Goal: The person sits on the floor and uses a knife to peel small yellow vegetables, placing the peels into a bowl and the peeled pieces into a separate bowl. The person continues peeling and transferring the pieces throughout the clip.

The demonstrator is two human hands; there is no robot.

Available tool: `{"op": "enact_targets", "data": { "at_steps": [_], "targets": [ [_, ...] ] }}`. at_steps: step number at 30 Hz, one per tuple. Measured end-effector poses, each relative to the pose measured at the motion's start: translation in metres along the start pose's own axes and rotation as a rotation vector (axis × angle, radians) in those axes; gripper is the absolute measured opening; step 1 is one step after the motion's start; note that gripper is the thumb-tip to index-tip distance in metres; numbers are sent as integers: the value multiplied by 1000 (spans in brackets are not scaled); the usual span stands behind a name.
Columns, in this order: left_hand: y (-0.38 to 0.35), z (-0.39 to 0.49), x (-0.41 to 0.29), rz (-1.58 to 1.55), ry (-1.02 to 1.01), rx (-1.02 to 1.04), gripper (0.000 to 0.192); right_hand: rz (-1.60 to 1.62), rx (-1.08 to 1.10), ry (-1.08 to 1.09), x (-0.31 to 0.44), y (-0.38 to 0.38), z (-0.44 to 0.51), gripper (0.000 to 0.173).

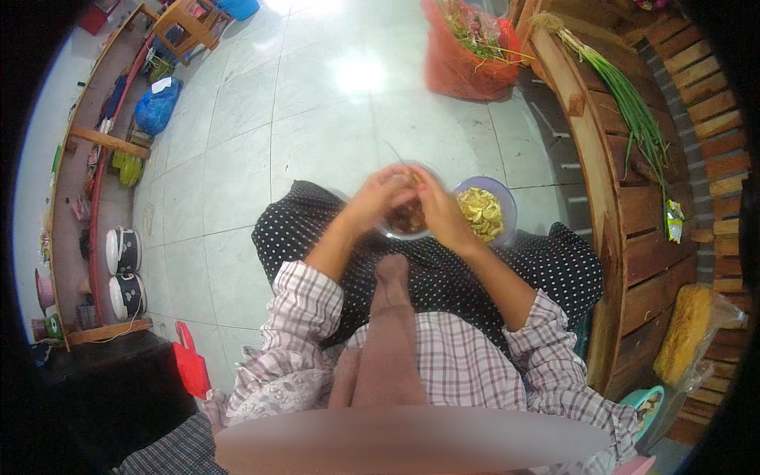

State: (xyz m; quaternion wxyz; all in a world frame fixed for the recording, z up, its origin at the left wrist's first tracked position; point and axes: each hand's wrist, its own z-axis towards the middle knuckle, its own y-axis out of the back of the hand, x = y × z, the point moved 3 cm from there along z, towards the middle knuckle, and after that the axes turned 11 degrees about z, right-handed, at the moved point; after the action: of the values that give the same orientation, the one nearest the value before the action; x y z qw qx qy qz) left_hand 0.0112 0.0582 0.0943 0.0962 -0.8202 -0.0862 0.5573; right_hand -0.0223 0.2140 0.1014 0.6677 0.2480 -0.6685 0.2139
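My left hand [386,191] and my right hand [440,212] meet over a round bowl [404,236] in front of my lap. Between the fingertips is a small brownish piece [417,176], blurred and partly covered, with my left hand closed on it. A thin blade [394,152], seemingly of a small knife, points up and left from the fingers. It appears to be in my right hand; its handle is hidden. Dark brown pieces [409,217] lie inside the bowl. Just right of my right hand, a purplish plastic bowl [508,199] holds many pale yellow cut pieces [480,212].
An orange-red plastic bag [469,80] of leafy greens stands ahead on the tiled floor [320,119]. At right, a wooden slatted platform [647,261] carries spring onions [623,101] and a small packet [674,221]. Two rice cookers [124,273] and a blue bag [158,107] sit at left.
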Motion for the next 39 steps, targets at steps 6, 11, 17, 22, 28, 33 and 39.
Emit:
{"op": "enact_targets", "data": {
  "at_steps": [6,11,17,22,28,33,39],
  "targets": [
    [-6,0,7,305,4,-65,36,-182,-61,77,-2,-7,1,36],
    [-16,0,1,36,39,-70,34,530,-22,-400,-16,-1,4,42],
    [-28,8,-19,134,29,-201,20,506,-108,-190,14,26,-2,53],
    [-48,21,-25,-2,10,-139,18,246,-131,8,24,62,-15,45],
    [-72,37,-18,40,1,-55,24,-55,-193,-91,18,86,-36,52],
    [-82,46,-2,36,75,67,22,-226,-189,153,17,88,-36,53],
    [-83,53,5,-60,100,147,17,-240,-256,194,17,84,-35,38]
  ]
}}
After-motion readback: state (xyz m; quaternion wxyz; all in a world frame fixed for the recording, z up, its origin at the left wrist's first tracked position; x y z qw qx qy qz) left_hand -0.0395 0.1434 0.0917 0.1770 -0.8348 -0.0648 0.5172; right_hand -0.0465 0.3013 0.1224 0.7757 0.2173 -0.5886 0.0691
